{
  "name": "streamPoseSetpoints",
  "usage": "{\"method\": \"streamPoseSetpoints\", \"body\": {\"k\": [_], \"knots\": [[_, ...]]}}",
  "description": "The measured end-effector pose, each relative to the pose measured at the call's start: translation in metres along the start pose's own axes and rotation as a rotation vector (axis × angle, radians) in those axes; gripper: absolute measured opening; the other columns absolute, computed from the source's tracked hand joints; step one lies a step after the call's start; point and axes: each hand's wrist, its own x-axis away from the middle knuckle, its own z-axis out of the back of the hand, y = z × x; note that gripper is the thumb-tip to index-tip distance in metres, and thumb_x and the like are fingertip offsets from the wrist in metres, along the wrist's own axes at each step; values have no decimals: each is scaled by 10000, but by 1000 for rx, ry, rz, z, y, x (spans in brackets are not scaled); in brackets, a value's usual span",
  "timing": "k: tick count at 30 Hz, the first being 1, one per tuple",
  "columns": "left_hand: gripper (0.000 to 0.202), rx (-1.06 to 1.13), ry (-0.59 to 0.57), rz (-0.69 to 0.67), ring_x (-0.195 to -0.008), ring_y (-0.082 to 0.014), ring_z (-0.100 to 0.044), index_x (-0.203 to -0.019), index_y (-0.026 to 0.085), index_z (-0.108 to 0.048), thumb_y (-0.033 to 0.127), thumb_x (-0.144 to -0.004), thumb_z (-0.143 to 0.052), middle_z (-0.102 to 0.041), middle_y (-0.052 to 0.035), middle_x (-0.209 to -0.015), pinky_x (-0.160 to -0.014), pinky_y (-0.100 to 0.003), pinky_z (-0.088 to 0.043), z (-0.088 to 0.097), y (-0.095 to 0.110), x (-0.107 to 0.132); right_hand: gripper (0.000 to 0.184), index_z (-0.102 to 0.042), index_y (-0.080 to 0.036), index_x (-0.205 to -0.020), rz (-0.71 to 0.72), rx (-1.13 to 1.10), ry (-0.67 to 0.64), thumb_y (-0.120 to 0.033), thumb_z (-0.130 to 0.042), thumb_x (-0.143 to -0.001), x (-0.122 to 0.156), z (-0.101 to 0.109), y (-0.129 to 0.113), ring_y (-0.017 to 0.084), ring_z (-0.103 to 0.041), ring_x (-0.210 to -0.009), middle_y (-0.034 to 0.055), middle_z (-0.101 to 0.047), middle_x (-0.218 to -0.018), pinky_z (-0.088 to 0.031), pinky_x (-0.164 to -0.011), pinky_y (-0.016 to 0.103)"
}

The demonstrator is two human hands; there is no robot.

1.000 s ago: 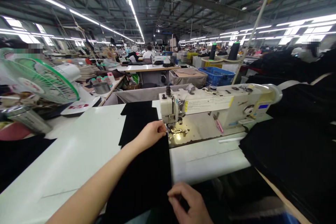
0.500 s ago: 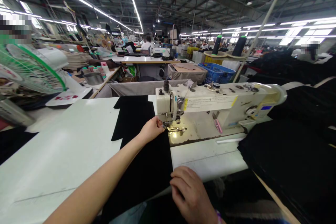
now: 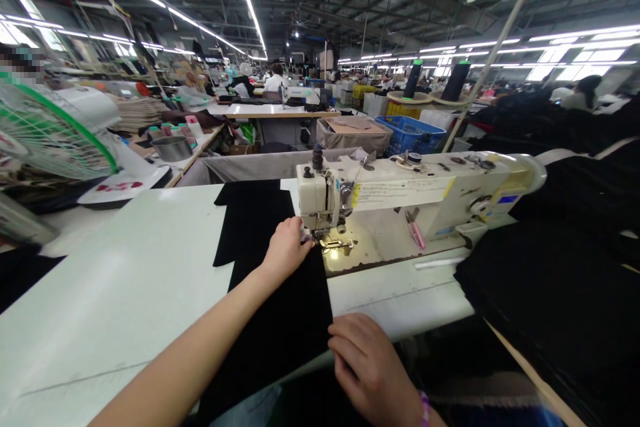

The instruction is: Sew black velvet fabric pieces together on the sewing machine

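Note:
A long strip of black fabric [image 3: 280, 307] lies on the white table [image 3: 125, 293] and runs under the head of a cream sewing machine [image 3: 400, 197]. My left hand [image 3: 287, 250] rests flat on the cloth just left of the presser foot [image 3: 333, 242], fingers together and pressing down. My right hand [image 3: 367, 363] sits at the table's near edge, fingers curled over the right edge of the same cloth. Pink snips [image 3: 414, 230] lie on the machine bed.
A pile of black fabric [image 3: 555, 293] fills the right side. A green-rimmed fan [image 3: 55, 133] stands at the left. Behind the table are a blue crate [image 3: 410, 133], thread cones [image 3: 457, 80], other workstations and people far off.
My right hand has moved up from below the table edge onto the cloth's near right edge. My left hand has stayed by the presser foot. The view has shifted slightly.

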Motion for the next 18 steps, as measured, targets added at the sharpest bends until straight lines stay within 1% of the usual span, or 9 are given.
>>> {"method": "streamPoseSetpoints", "body": {"k": [2,3,4,5,6,7,9,12,18], "knots": [[329,-46,48,-66,-1158,-343,-554,-1092,153,-587,176,-779,-688,-629,-162,-1168,-963,-479,-462,6,9,32,307,-620,-185,-1024,12,12,-27,0,-481,-824,0,3,0,240,-666,-978,90,-722,-1013,-561,-914,433],[321,-56,35,-119,-1177,-342,-544,-1115,165,-594,188,-805,-676,-624,-155,-1197,-981,-494,-461,9,13,52,306,-622,-183,-1028,12,13,-38,-2,-484,-824,0,4,-1,242,-663,-988,92,-723,-1022,-559,-921,435],[244,-64,-9,-230,-1115,-317,-581,-1095,183,-616,200,-852,-634,-647,-131,-1147,-944,-477,-496,10,15,73,307,-625,-184,-1033,12,13,-43,-6,-486,-825,-1,5,-1,243,-661,-995,94,-723,-1030,-558,-925,437],[160,-41,-107,-370,-1010,-267,-623,-1038,208,-641,178,-902,-560,-670,-91,-1052,-879,-421,-538,11,17,95,312,-627,-187,-1042,7,10,-49,-11,-485,-827,-1,6,-1,244,-659,-999,95,-723,-1035,-558,-927,439],[174,-13,-214,-492,-919,-228,-646,-973,223,-656,150,-923,-506,-682,-64,-979,-808,-365,-566,10,16,114,317,-630,-190,-1050,5,6,-55,-15,-484,-828,-1,6,-1,244,-657,-1001,95,-724,-1036,-558,-929,441],[195,-11,-208,-577,-881,-222,-659,-943,211,-662,134,-923,-483,-694,-68,-959,-772,-349,-586,10,15,131,323,-632,-191,-1058,2,0,-62,-20,-484,-829,-2,7,-1,244,-656,-1003,96,-724,-1037,-555,-936,445],[250,-31,-155,-707,-963,-235,-679,-1057,174,-663,114,-924,-460,-717,-100,-1047,-817,-345,-608,7,9,151,326,-635,-189,-1067,-6,-7,-62,-24,-482,-832,-4,7,0,242,-655,-1001,95,-724,-1030,-545,-953,450],[310,-78,-98,-791,-1088,-241,-671,-1207,142,-627,123,-934,-481,-718,-116,-1164,-913,-334,-604,6,0,150,301,-646,-186,-1058,-34,-11,-53,-31,-494,-849,-11,4,4,236,-644,-1007,86,-722,-1026,-526,-974,454],[288,-155,-100,-818,-1086,-238,-682,-1154,144,-680,130,-960,-468,-731,-108,-1142,-957,-355,-599,9,-4,112,251,-678,-193,-1029,-100,19,-68,-67,-527,-873,-33,-3,20,234,-596,-1029,78,-695,-1021,-499,-972,449]]}}
